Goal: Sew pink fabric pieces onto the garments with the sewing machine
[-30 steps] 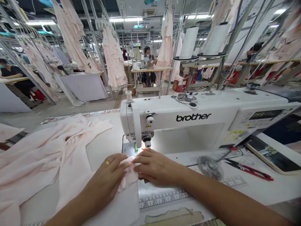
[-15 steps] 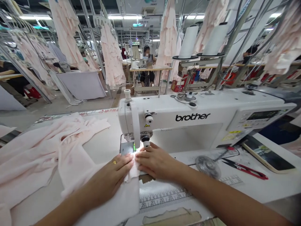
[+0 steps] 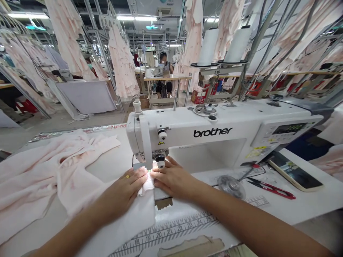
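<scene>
My left hand [image 3: 130, 184], with a yellow ring on one finger, lies with extended fingers on pale pink fabric [image 3: 134, 217] in front of the needle area. My right hand [image 3: 175, 178] rests just right of it, fingers stretched and spread, on the edge of a small folded fabric piece [image 3: 147, 187]. Between the two sets of fingertips, the fabric runs up to the needle area of a white sewing machine [image 3: 184, 123], where a bright light shines. A white strip [image 3: 146, 142] hangs down the machine's head and hides much of the needle and presser foot.
More pink fabric [image 3: 77, 160] lies heaped on the left of the table. To the right are a clear round disc [image 3: 231, 186], red-handled thread snips [image 3: 272, 188] and a phone [image 3: 294, 171]. A printed ruler [image 3: 171, 232] runs along the front. Thread cones [image 3: 237, 46] stand behind the machine.
Both hands and the fabric under them have slid slightly forward, closer to the needle. The whole view has turned a little to the right.
</scene>
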The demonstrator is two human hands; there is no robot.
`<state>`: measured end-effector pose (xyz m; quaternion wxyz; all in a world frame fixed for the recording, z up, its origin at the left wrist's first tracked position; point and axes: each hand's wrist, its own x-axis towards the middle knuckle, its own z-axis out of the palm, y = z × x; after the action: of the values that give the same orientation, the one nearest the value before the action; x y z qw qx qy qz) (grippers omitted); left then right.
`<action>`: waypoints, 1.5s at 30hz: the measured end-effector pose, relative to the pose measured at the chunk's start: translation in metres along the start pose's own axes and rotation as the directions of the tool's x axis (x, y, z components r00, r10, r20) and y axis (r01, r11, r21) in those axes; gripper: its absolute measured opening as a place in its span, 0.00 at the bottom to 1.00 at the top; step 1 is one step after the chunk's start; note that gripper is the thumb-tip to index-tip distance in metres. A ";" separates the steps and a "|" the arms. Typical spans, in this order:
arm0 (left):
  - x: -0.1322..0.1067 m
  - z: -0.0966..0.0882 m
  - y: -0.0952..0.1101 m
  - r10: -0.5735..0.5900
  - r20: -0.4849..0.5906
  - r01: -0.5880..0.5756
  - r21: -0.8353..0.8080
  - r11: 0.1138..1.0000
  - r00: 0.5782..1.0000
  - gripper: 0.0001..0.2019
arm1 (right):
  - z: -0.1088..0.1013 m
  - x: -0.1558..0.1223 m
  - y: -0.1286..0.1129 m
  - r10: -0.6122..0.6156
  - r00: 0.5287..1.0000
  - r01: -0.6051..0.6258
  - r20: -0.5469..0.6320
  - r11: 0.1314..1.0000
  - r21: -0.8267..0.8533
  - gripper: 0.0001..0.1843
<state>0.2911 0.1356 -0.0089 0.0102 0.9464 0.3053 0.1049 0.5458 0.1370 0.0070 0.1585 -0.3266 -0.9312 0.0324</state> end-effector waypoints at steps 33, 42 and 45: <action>0.011 -0.018 -0.006 0.213 -0.068 -0.212 0.016 0.977 0.975 0.18 | -0.003 -0.006 0.006 -0.124 0.992 0.124 -0.033 0.992 0.000 0.12; 0.018 -0.003 -0.012 0.011 -0.060 -0.009 0.030 1.000 0.998 0.20 | -0.006 -0.005 0.003 -0.003 1.000 0.003 0.007 0.999 -0.051 0.13; 0.021 -0.002 -0.015 -0.039 -0.033 0.040 0.027 0.999 0.999 0.20 | -0.006 -0.005 0.006 0.003 1.000 -0.003 -0.003 1.000 -0.027 0.12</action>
<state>0.2989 0.1600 -0.0041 -0.0059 0.9384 0.3255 0.1157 0.5549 0.1385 0.0105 0.1554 -0.3301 -0.9309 0.0195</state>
